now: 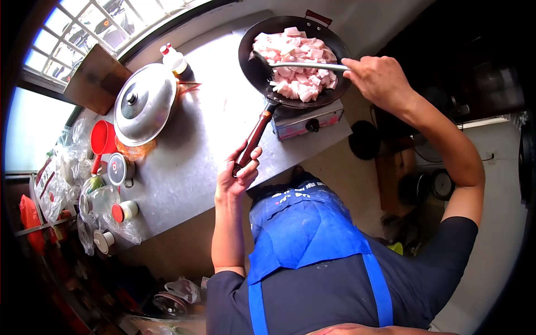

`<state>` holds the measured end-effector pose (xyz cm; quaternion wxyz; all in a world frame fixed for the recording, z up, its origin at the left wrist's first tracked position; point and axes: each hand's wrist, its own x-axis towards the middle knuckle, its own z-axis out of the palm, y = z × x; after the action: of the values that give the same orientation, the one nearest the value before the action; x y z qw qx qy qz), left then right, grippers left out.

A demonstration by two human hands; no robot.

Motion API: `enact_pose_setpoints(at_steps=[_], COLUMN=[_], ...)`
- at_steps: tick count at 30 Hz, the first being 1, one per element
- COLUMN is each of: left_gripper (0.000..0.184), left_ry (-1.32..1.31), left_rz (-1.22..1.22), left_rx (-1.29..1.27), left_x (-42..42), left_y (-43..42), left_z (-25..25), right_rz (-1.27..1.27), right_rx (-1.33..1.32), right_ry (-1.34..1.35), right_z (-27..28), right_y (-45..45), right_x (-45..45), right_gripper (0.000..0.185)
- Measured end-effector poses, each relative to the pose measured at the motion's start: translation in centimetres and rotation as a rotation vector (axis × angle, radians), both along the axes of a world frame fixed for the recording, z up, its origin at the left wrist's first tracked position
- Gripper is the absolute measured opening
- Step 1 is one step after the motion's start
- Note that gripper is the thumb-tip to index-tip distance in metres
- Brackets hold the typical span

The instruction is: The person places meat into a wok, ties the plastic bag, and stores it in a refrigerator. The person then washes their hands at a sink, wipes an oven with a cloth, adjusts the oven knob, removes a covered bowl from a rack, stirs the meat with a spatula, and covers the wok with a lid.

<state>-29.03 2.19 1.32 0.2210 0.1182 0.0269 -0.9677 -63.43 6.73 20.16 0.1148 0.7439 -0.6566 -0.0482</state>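
My left hand is wrapped round the wooden handle of a dark wok. Pale pink chunks of raw meat fill much of the wok. In my right hand is the end of a spatula, its grey metal shaft reaching leftward over the meat. The spatula's dark head rests near the wok's left inner side, partly lost against the dark metal. Under the wok stands a portable gas stove with a black knob on its front.
A large domed lid leans at the left of the metal table, near bottles and a red ladle-like scoop. Several jars, including a red-lidded one, and plastic bags crowd the left end. A barred window is behind.
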Motion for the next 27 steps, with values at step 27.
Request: enact_pose_setpoints(at_steps=[27], left_gripper=[0.056], left_ry=[-0.608], left_rz=[0.031], left_rx=[-0.452], left_x=[1.3], left_y=[-0.4], left_z=[-0.8], right_rz=[-0.455], right_rx=[0.065], right_ry=[-0.864], right_z=[-7.3], right_y=[7.2], right_x=[-6.5], right_gripper=[0.026])
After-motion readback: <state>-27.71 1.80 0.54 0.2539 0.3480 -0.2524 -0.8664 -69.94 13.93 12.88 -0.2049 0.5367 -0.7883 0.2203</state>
